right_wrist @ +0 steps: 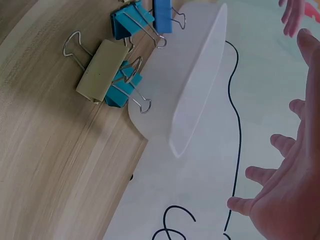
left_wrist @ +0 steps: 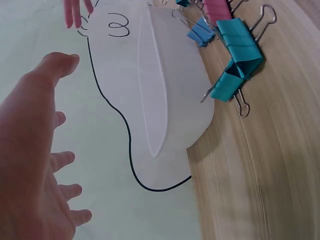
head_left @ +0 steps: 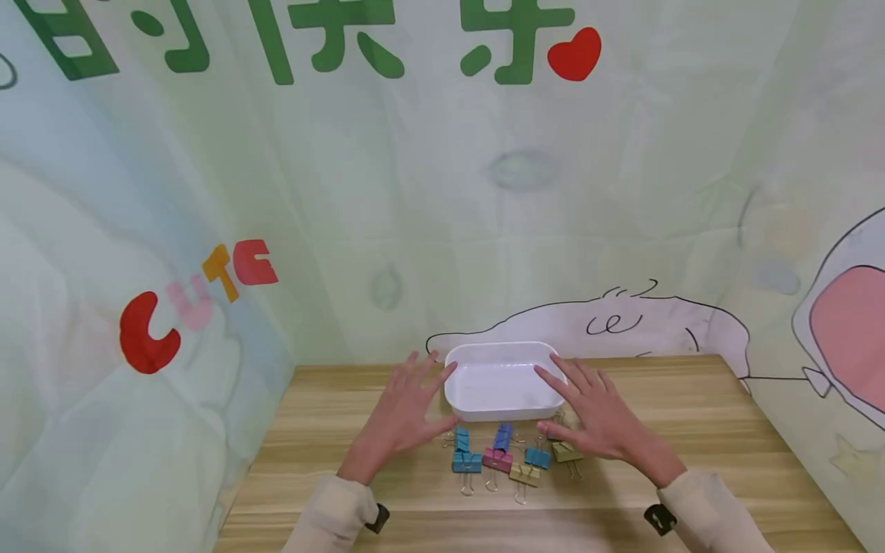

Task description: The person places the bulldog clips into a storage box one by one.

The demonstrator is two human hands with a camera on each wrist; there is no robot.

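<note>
Both hands hover with fingers spread, one on each side of a white rectangular tray (head_left: pixel 505 413). My left hand (head_left: pixel 399 411) holds nothing; its fingertips are near the tray's left edge. My right hand (head_left: pixel 600 415), also without anything in it, overlaps the tray's right side in the head view. Just in front of the tray lie several binder clips: a teal clip (head_left: pixel 467 462), a pink clip (head_left: pixel 498 459), a dark blue clip (head_left: pixel 503 437) and yellowish clips, one of them a khaki clip (right_wrist: pixel 102 70) below my right hand. Their wire handles stick out in different directions.
The wooden table (head_left: pixel 332 392) ends at the back against a pale printed cloth (head_left: pixel 442 230), which also hangs along the left and right sides. Black bands (head_left: pixel 660 519) sit at both wrists, over the light sleeves.
</note>
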